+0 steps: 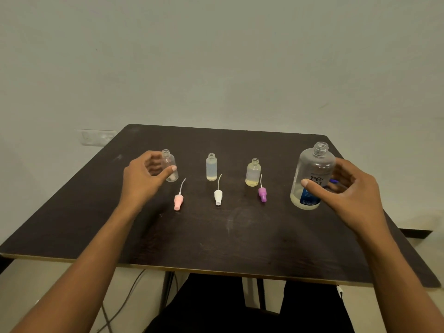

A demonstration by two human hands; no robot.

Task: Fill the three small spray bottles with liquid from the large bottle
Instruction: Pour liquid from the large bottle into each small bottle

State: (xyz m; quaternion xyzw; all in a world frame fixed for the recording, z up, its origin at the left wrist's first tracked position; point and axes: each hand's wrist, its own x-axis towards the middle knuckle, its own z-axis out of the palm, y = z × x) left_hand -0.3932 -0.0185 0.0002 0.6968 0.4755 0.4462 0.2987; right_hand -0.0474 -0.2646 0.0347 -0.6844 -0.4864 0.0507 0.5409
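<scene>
My left hand (144, 175) cups, half-open, around the upright left spray bottle (170, 167) near the table's (72, 212) far-left corner, my right hand (346, 188) curls loosely around the upright, uncapped large bottle (312, 176) by the right edge, firm grasp unclear on both.

The only lettering you can read sits on the large bottle (312, 175) at the right of your table: dark letters "re" printed on its clear wall, just above your right hand's thumb (314, 187). A second line of larger dark letters below it is cut off by that thumb and cannot be made out. Lower down, the bottle carries a blue label (310, 199) with small pale print, too fine and blurred to read. The three small spray bottles and their pump tops show no text.
</scene>
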